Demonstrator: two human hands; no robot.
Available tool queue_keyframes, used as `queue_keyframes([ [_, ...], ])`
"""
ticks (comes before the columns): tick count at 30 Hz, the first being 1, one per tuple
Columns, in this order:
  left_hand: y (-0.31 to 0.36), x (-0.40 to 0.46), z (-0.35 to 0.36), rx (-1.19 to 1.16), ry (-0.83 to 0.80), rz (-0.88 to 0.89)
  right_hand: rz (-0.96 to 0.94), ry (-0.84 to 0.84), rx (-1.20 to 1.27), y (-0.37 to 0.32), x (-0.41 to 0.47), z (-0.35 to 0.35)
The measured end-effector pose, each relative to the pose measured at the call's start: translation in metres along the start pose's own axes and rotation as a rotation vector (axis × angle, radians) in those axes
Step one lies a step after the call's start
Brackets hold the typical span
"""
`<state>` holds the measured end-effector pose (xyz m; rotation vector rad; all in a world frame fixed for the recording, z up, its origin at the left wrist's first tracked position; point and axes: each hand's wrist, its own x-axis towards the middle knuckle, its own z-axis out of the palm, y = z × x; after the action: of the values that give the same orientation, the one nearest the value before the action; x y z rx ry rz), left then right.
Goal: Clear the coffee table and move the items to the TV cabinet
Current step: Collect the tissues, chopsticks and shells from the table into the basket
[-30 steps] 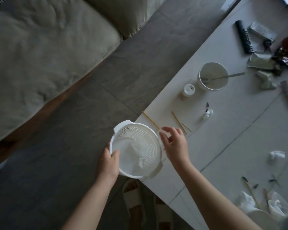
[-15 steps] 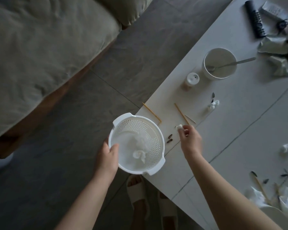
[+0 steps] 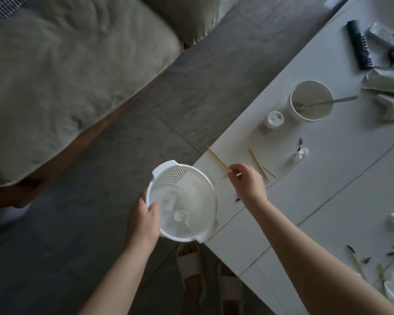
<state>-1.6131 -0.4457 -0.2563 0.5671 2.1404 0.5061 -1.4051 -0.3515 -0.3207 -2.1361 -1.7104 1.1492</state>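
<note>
My left hand grips the near rim of a white perforated basket held off the corner of the white coffee table. Crumpled tissues lie inside it. My right hand rests on the table corner, its fingertips pinched on the near end of a thin wooden skewer. A second skewer lies just right of that hand. Further along stand a small white lidded cup and a white bowl with a metal spoon.
A black remote, crumpled wrappers, a tissue ball, seed husks and more skewers litter the table. A beige sofa fills the left. Grey floor tiles lie between, with my slippered feet below.
A small white scrap that my right hand held half a second ago is gone from it. The hand has moved left to the skewer at the table corner and pinched its end.
</note>
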Motion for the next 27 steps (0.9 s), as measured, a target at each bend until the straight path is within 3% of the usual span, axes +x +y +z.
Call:
queue_keyframes([
  [4, -0.012, 0.017, -0.017, 0.018, 0.007, 0.022, 0.025, -0.065, -0.252, 0.005, 0.036, 0.019],
  [11, -0.023, 0.033, -0.026, -0.016, -0.004, 0.032, 0.008, 0.029, -0.396, -0.002, 0.060, 0.051],
  [16, -0.019, 0.031, -0.016, -0.029, -0.023, 0.034, 0.045, 0.056, -0.397, 0.005, 0.049, 0.045],
  [21, -0.007, 0.021, 0.001, -0.026, -0.102, 0.027, 0.269, 0.175, -0.301, 0.042, 0.043, -0.001],
  [27, -0.005, 0.018, 0.011, -0.036, -0.101, 0.036, 0.206, 0.110, -0.360, 0.060, 0.048, -0.009],
])
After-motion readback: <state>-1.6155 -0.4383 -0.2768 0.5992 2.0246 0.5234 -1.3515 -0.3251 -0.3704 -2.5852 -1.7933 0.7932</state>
